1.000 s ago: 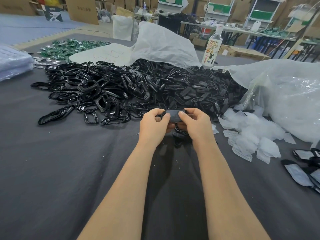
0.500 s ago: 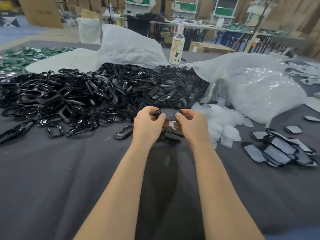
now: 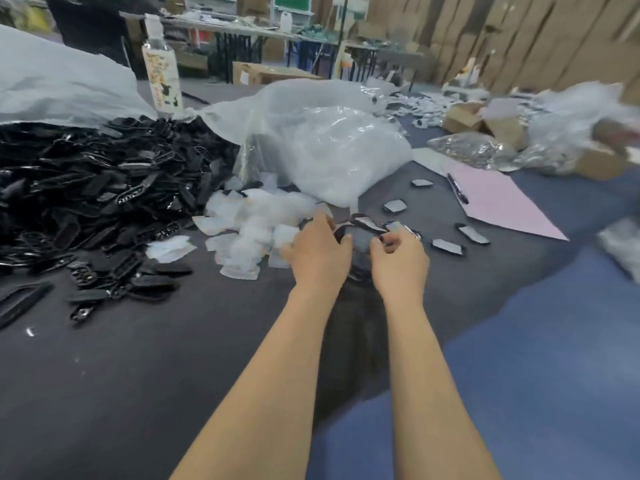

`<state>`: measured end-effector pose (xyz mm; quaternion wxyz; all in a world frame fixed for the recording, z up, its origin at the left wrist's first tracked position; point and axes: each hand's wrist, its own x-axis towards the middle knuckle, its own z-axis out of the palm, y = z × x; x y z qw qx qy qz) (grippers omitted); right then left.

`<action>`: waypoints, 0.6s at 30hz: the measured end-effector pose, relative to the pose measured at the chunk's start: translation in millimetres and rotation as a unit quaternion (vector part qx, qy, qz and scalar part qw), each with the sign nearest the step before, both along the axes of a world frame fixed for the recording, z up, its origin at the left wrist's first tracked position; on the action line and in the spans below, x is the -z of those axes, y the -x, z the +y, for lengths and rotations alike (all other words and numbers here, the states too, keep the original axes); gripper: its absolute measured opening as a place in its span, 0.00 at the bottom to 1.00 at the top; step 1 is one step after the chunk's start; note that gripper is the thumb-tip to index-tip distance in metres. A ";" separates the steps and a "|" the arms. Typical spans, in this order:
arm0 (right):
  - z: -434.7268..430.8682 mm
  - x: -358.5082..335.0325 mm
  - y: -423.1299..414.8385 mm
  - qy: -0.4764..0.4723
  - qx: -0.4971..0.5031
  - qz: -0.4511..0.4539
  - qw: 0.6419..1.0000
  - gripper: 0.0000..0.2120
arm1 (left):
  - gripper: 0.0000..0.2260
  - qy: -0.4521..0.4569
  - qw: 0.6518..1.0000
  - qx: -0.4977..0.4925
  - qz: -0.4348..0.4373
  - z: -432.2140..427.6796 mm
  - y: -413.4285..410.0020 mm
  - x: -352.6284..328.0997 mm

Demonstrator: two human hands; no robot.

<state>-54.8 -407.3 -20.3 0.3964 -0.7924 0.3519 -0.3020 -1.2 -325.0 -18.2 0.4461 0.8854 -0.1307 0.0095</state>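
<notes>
Both my hands meet over the dark cloth-covered table (image 3: 138, 375). My left hand (image 3: 317, 252) and my right hand (image 3: 398, 259) together hold a small flat black plastic part (image 3: 360, 237), fingers curled round its ends. The frame is blurred, so the part's detail is unclear. A big heap of black plastic frames and tags (image 3: 86, 188) lies to the left. Small clear plastic bags (image 3: 249, 230) are scattered just left of my hands.
A large clear bag (image 3: 329, 150) sits behind my hands. Several bagged black parts (image 3: 446, 245) lie to the right, near a pink sheet (image 3: 502, 202) with a pen (image 3: 457, 188). A bottle (image 3: 161, 74) stands at the back; boxes and shiny packets (image 3: 478, 150) lie far right.
The view has swung to the right, so the black heap has slid left and the pink sheet has come in. Both hands still hold the black part, now over the bagged pieces.
</notes>
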 end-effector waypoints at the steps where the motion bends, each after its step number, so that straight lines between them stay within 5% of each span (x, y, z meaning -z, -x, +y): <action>1: -3.4 2.6 1.2 0.002 0.004 0.012 1.000 0.07 | 0.13 -0.030 1.000 -0.003 -0.010 -5.9 1.2 3.5; 7: -5.8 9.1 1.0 0.007 0.021 0.017 1.000 0.10 | 0.14 -0.082 0.996 -0.017 -0.036 -16.4 2.1 12.3; 12: 13.0 1.6 -4.1 0.025 0.007 -0.068 0.997 0.09 | 0.12 0.052 0.998 -0.020 -0.015 -5.4 -2.3 -1.3; 18: 86.5 -10.0 -37.6 -0.029 -0.158 -0.108 0.981 0.04 | 0.09 0.167 0.983 -0.071 -0.030 62.6 -16.6 -21.5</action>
